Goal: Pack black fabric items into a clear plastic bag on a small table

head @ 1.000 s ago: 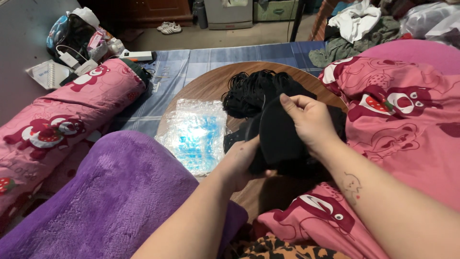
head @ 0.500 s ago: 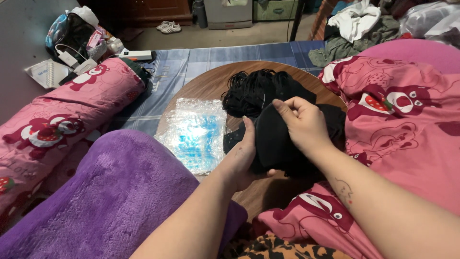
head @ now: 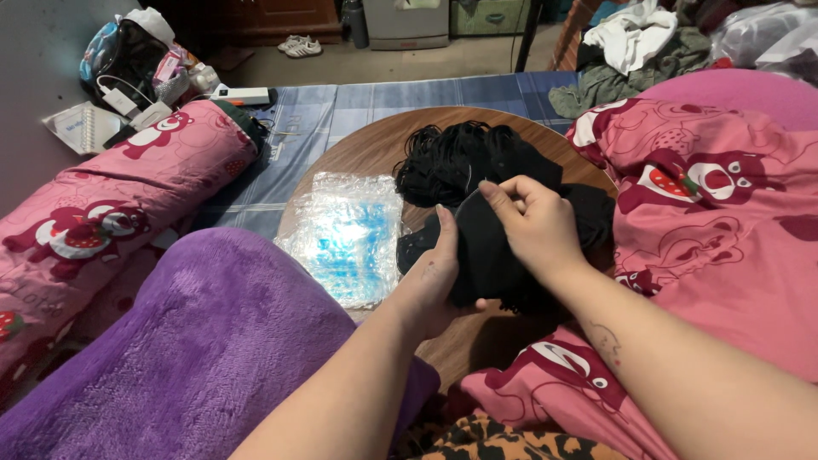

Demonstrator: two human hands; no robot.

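Note:
Both my hands hold a black cloth piece (head: 481, 247) above a round wooden table (head: 366, 145). My left hand (head: 434, 277) grips its lower left edge, thumb up along the cloth. My right hand (head: 532, 226) pinches the top edge with its fingertips. Behind the hands lies a heap of black cloth and thin black cords (head: 460, 158). To the left of the cloth, a clear plastic bag with blue print (head: 345, 234) lies flat on the table.
A purple fleece blanket (head: 179, 358) covers my lap at the near left. Pink patterned bedding (head: 724, 204) lies at the right, and a pink bolster (head: 111, 204) at the left. Bags, a notebook and chargers (head: 128, 77) sit at the far left.
My right hand has slid from lying over the cloth to pinching its top edge. My left thumb has risen along the cloth's left side.

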